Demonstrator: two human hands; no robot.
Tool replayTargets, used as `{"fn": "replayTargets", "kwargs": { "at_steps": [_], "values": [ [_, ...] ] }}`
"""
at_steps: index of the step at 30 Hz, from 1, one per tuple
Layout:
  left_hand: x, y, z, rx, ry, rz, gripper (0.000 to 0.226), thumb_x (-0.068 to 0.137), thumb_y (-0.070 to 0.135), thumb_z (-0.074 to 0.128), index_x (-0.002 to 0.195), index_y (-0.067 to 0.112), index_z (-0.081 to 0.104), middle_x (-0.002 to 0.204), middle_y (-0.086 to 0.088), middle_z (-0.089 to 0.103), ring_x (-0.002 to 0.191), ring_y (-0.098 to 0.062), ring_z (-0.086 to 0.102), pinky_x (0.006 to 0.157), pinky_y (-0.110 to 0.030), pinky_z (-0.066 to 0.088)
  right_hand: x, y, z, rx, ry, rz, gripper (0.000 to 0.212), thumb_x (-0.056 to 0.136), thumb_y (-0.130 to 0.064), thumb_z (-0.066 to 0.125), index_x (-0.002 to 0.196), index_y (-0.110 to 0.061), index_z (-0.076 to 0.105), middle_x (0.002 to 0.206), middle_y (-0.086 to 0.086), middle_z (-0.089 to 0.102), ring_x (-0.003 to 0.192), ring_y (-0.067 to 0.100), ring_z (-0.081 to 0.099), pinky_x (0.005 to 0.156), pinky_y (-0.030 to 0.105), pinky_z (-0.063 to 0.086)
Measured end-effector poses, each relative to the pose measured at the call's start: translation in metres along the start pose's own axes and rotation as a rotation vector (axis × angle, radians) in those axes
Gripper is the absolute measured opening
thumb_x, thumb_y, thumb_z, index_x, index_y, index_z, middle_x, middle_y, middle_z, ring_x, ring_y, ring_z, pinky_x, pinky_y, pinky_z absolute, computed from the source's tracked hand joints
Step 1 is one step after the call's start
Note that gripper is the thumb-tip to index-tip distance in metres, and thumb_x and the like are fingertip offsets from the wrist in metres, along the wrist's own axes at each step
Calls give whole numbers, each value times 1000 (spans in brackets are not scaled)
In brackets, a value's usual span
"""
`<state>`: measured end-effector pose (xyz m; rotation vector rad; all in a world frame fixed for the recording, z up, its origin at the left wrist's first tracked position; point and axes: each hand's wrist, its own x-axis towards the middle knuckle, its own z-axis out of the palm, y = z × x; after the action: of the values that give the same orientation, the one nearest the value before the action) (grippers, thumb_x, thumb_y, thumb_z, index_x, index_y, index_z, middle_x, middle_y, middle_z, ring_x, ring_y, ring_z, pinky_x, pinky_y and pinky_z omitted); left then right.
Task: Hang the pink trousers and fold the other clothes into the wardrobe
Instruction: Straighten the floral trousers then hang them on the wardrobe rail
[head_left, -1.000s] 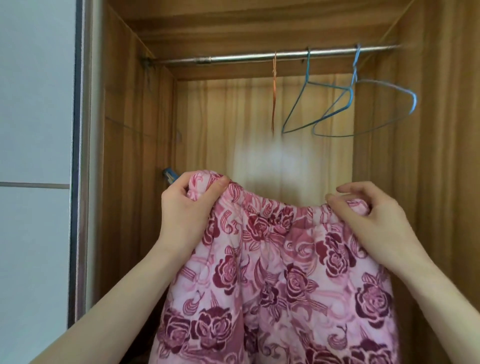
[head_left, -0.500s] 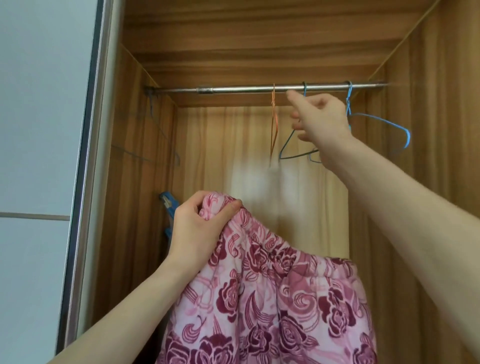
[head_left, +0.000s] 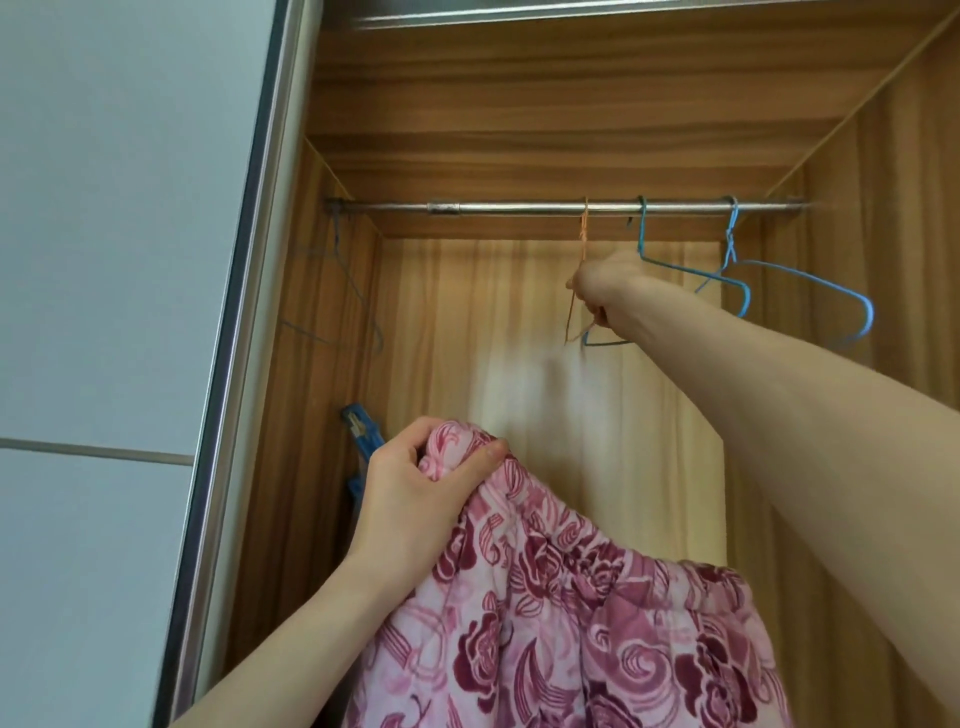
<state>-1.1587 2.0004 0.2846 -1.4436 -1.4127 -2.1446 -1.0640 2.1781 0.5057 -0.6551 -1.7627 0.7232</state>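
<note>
The pink trousers (head_left: 561, 623), printed with dark red roses, hang from my left hand (head_left: 415, 493), which grips one end of the waistband; the other end droops low. My right hand (head_left: 605, 291) is raised inside the wardrobe and is closed around the thin orange wire hanger (head_left: 584, 231), which hooks on the metal rail (head_left: 519, 208). The fingers are hidden behind the hand.
Two blue wire hangers (head_left: 675, 265) (head_left: 810, 283) hang on the rail right of my hand. Another wire hanger (head_left: 343, 291) hangs against the left wooden wall. A blue clip object (head_left: 361, 431) sits low on that wall. A white sliding door (head_left: 114, 312) stands at the left.
My right hand let go of the waistband, rose to the rail, then dropped slightly left onto the orange hanger. The freed waistband end sagged. The view tilted upward.
</note>
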Motion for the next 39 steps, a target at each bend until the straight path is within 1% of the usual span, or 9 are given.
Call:
{"fn": "replayTargets", "kwargs": {
  "at_steps": [2, 4, 11, 16, 21, 24, 30, 34, 39],
  "values": [
    [-4, 0, -3, 0, 1, 1, 19, 85, 32, 83, 97, 19, 76, 90, 1, 78, 86, -15, 76, 84, -45, 64, 0, 8, 0, 68, 23, -70, 26, 102, -9, 53, 125, -4, 63, 103, 11, 57, 82, 24, 53, 68, 30, 44],
    [-8, -1, -5, -7, 6, -7, 17, 85, 31, 84, 96, 19, 76, 90, 2, 78, 86, -14, 76, 83, -42, 64, -5, 16, 1, 60, 71, -152, 21, 106, -16, 49, 102, -14, 69, 95, 5, 60, 90, 25, 53, 77, 34, 43],
    [-26, -6, -11, -8, 6, -36, 15, 83, 27, 85, 93, 19, 77, 88, 1, 78, 84, -13, 76, 80, -35, 64, -57, 63, 0, 205, 71, -358, 23, 106, -22, 48, 91, -22, 66, 57, -5, 53, 53, 11, 46, 53, 27, 38],
    [-41, -10, -26, -8, 33, -38, 15, 83, 23, 84, 96, 19, 78, 91, 3, 79, 87, -12, 75, 78, -23, 60, -120, 123, 0, 427, 86, -363, 9, 103, -18, 62, 110, -14, 68, 59, -1, 60, 54, 9, 53, 55, 19, 46],
    [-56, -12, -38, 7, 47, -67, 17, 84, 24, 84, 99, 19, 78, 95, 1, 79, 91, -14, 76, 86, -37, 62, -153, 165, 8, 523, 5, -209, 14, 104, -21, 62, 107, -8, 66, 58, -2, 44, 51, 14, 36, 49, 29, 32],
    [-62, -17, -40, 32, 36, -95, 17, 85, 24, 83, 101, 20, 77, 97, 1, 79, 93, -15, 75, 89, -43, 62, -175, 186, 10, 543, 14, -212, 8, 106, -20, 56, 106, -14, 61, 63, 0, 49, 52, 17, 41, 52, 30, 38],
    [-79, -25, -40, 60, -8, -118, 21, 83, 26, 81, 103, 19, 77, 98, 1, 79, 94, -14, 75, 88, -38, 62, -185, 187, -5, 538, -408, 2, 40, 88, -50, 73, 103, -13, 75, 68, 1, 54, 56, 15, 46, 56, 26, 41],
    [-87, -27, -46, 49, -7, -120, 28, 78, 31, 79, 102, 17, 77, 97, 1, 79, 93, -13, 76, 82, -24, 61, -189, 171, 5, 645, -375, 7, 38, 101, -39, 63, 71, -21, 49, 59, -5, 21, 50, 13, 16, 43, 21, 21],
    [-93, -32, -50, 50, -12, -166, 31, 79, 32, 77, 104, 15, 77, 97, 0, 79, 91, -13, 76, 76, -19, 59, -207, 169, 13, 593, -381, -8, 53, 103, -42, 57, 64, -23, 27, 56, 1, 19, 48, 18, 20, 48, 28, 23]
  ]
}}
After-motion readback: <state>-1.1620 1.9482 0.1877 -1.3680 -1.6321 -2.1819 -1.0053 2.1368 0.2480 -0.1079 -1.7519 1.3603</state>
